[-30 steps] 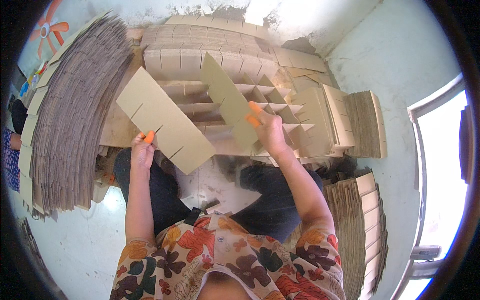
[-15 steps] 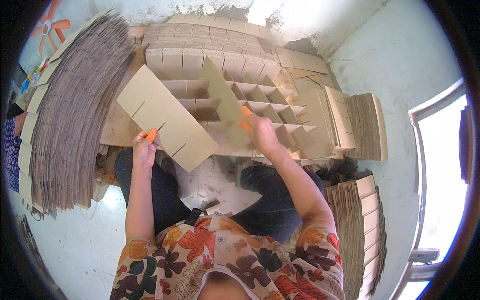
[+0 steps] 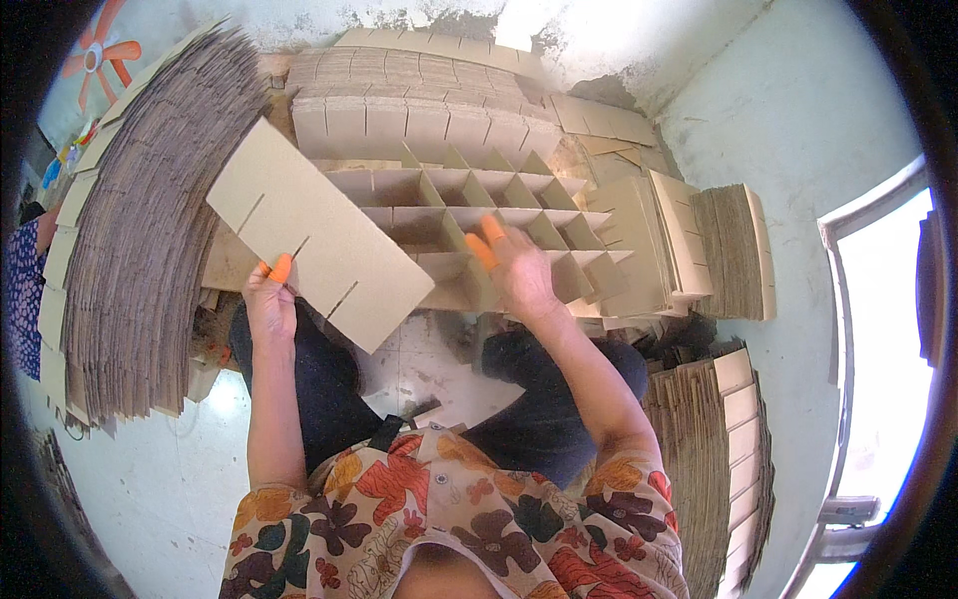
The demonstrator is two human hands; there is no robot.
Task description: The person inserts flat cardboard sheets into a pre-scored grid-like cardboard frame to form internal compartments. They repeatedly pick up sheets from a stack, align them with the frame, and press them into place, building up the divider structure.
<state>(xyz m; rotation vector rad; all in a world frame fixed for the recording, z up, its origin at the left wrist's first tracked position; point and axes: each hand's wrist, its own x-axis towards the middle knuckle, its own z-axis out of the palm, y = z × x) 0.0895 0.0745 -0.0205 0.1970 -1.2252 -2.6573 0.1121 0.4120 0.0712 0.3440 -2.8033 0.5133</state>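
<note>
My left hand (image 3: 271, 304), with an orange finger cover, is closed on the lower edge of a flat slotted cardboard divider strip (image 3: 329, 235). The strip is tilted, with several slots along its near side. To its right stands a cardboard partition grid (image 3: 544, 193) of crossing strips that form open cells. My right hand (image 3: 519, 268) is over the near part of this grid, at the leftmost cross strip. Its orange-covered fingers are stretched out and slightly apart, seemingly touching that strip's top edge; the thumb is hidden.
A long stack of cardboard strips (image 3: 160, 210) curves along the left. More stacked strips (image 3: 419, 115) lie behind the grid. Cardboard bundles (image 3: 733, 250) stand at the right, with another stack (image 3: 699, 429) below. An orange fan (image 3: 95, 55) and part of another person (image 3: 25, 290) show far left.
The cross strip that my right hand held raised is now down among the grid's strips, and that hand's fingers have loosened. My left hand and its strip have shifted slightly left.
</note>
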